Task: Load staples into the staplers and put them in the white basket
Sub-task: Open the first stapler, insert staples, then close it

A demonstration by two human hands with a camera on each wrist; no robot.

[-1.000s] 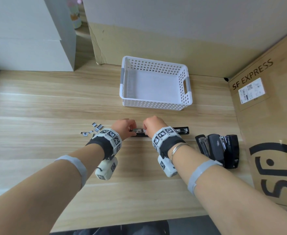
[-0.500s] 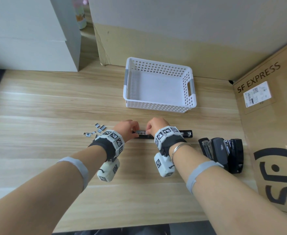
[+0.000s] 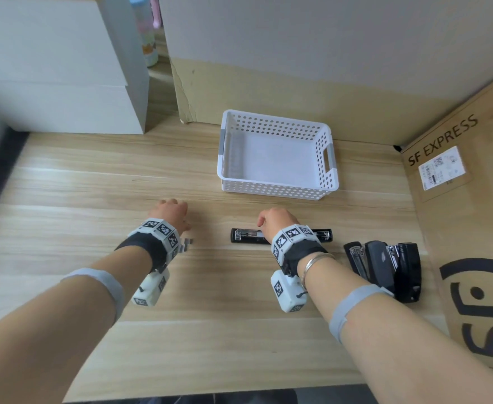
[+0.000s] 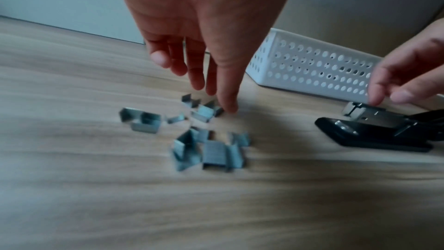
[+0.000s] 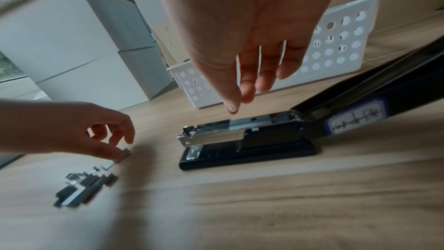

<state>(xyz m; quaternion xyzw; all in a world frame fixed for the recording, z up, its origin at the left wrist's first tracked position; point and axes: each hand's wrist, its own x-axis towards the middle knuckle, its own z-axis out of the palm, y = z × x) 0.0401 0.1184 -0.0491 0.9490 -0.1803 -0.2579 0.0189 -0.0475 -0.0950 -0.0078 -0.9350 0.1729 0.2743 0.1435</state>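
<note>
A black stapler (image 3: pixel 245 235) lies opened flat on the wooden table (image 3: pixel 239 301), its metal magazine (image 5: pixel 216 136) exposed. My right hand (image 3: pixel 274 221) hovers over its middle with fingers relaxed; its fingertips (image 4: pixel 374 100) touch the magazine's front end. Several loose staple strips (image 4: pixel 211 151) lie left of the stapler. My left hand (image 4: pixel 212 96) reaches down over them, holding nothing, and its thumb (image 5: pixel 113 153) touches one strip (image 5: pixel 126 152). The white perforated basket (image 3: pixel 277 191) stands empty behind the stapler.
Three more black staplers (image 3: pixel 385 266) lie bunched at the right, against a cardboard box marked SF EXPRESS (image 3: pixel 472 228). White boxes (image 3: pixel 64 83) stand at the back left, and a cardboard wall (image 3: pixel 268 88) runs behind the basket.
My left hand has left the stapler and moved left to the pile of staples. My right hand has stayed over the opened stapler.
</note>
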